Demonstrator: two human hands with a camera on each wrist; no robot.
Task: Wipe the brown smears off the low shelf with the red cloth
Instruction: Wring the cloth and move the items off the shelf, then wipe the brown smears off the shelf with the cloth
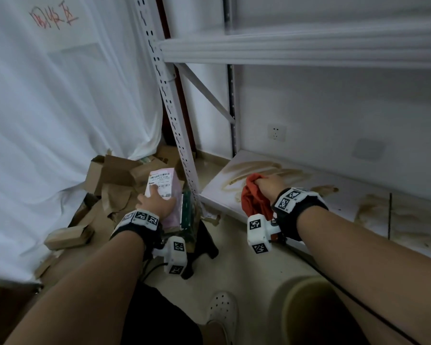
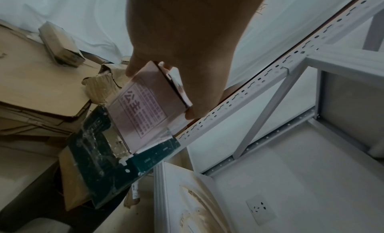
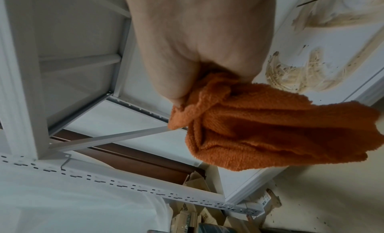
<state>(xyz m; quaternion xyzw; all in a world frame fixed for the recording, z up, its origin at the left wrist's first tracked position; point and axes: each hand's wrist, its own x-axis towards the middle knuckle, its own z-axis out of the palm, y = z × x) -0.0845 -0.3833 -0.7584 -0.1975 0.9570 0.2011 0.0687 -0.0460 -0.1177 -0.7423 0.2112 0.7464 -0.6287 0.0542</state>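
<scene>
1. Wiping looks barely begun, by my read: my right hand (image 1: pixel 269 184) has the bunched red terry cloth (image 1: pixel 255 199) over the left end of the low white metal shelf (image 1: pixel 217 192), and the brown curved smears (image 1: pixel 254 168) lie streaked just beyond and beside it, with more patches further right along the board.

2. Right fingers: curled tight into a fist round a wad of the cloth, thumb pressed against it. Most of the cloth hangs loose below the fist, towards the shelf's front edge. From the right wrist view I cannot tell whether the cloth is pressed on the board or held just above it.

3. Left hand (image 1: pixel 157 201): it grips a pink rectangular box with a printed label (image 1: pixel 161 188), thumb on one side, fingers on the other, off the shelf, left of the perforated white upright post (image 1: pixel 174 125). The box stands on a dark green flat box (image 2: pixel 104 154) among torn brown cardboard pieces (image 1: pixel 115 175) on the floor.

4. Next move, as I judge it: flatten the wad under the palm so more cloth meets the board, then press down and sweep across the near streaks, working rightwards to the other patches.

5. Risk I see: the smears look dried and streaky, so one light pass may only spread them.
</scene>
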